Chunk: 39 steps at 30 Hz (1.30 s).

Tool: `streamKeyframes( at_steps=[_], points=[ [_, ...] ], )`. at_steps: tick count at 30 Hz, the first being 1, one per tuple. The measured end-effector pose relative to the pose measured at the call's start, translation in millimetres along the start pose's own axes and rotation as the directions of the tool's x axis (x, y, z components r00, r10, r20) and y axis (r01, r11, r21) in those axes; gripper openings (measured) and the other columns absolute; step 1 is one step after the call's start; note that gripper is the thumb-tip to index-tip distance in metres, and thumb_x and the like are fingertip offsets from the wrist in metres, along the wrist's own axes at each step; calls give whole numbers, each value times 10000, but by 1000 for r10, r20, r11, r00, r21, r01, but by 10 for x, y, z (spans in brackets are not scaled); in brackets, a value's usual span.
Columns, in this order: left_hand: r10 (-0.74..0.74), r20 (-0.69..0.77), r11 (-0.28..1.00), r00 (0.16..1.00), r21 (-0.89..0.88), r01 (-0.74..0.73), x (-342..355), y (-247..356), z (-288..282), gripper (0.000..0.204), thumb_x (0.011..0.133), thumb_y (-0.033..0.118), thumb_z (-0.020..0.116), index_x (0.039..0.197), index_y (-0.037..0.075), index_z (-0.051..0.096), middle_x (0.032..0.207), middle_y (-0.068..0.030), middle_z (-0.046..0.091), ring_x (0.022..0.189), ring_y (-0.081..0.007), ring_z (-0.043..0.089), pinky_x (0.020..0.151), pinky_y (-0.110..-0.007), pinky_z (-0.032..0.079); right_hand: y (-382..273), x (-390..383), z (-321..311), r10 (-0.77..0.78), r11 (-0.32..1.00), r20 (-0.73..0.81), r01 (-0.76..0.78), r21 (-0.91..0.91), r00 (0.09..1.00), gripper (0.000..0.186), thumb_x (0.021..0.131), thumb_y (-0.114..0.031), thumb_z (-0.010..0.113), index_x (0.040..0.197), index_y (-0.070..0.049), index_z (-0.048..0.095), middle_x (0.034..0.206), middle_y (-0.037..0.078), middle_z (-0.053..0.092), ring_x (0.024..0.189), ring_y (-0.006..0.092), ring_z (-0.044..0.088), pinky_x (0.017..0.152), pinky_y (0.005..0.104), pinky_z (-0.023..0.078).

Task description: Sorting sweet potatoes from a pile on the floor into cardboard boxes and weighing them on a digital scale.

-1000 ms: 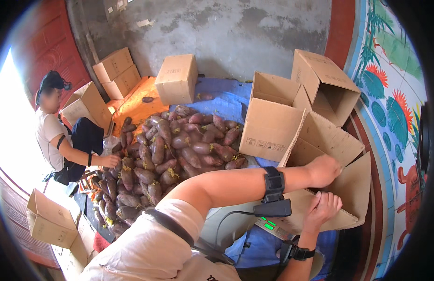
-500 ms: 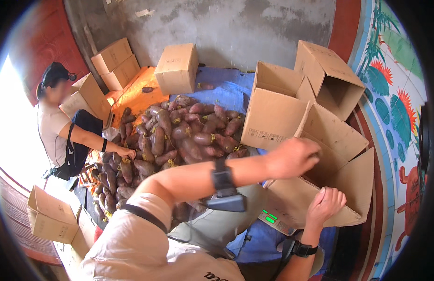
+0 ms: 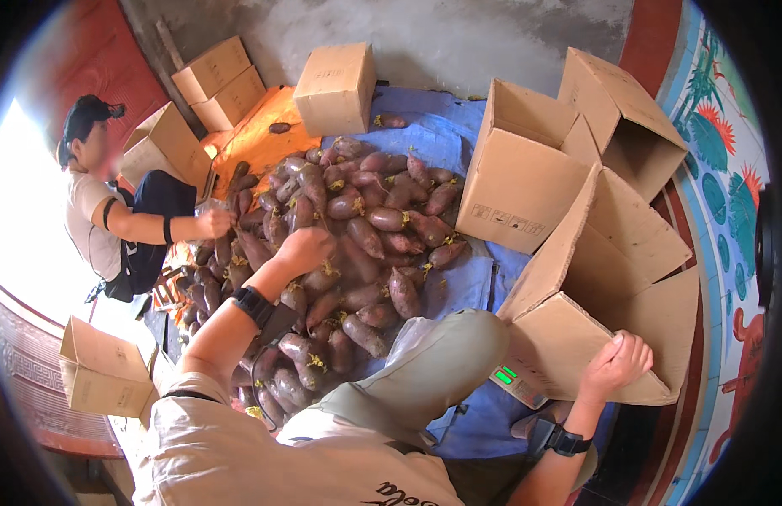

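My left hand [image 3: 307, 248] reaches over the pile of purple-skinned sweet potatoes [image 3: 363, 238], many with yellowish sprouts; its fingers curl downward and anything in them is hidden. At my right, my right hand [image 3: 618, 364] is closed on the flap of an open cardboard box [image 3: 636, 320], which sits on a scale with a green display [image 3: 509, 379]. My bent knee [image 3: 471, 337] lies between the pile and that box.
A co-worker [image 3: 104, 211] in a dark cap crouches at the left, one hand at the pile. More cardboard boxes [image 3: 333, 88] stand around blue [image 3: 420, 118] and orange tarps [image 3: 285, 105]. A painted tiled wall [image 3: 728, 236] runs along the right.
My left arm has swung left from inside the box onto the pile. The co-worker's hand has shifted along the pile's edge. The view has shifted, so the boxes appear higher.
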<state>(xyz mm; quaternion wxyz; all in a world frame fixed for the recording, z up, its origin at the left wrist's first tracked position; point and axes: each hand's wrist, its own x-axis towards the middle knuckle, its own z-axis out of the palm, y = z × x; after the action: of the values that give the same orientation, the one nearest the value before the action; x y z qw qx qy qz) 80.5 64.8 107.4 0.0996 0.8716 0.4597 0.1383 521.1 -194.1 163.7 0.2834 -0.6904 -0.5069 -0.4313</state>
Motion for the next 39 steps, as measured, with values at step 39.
streamKeyframes(
  at_steps=[39],
  points=[
    [-723,484,683,493,392,617,-1738,-934,2248,329,765,215,503,1039,69,613,1140,-103,560,1152,-253,439,960,-415,289,88,-122,7,10,991,100,4,-132,995,362,933,-221,288,801,30,513,761,162,510,726,330,468,702,409,344]
  ],
)
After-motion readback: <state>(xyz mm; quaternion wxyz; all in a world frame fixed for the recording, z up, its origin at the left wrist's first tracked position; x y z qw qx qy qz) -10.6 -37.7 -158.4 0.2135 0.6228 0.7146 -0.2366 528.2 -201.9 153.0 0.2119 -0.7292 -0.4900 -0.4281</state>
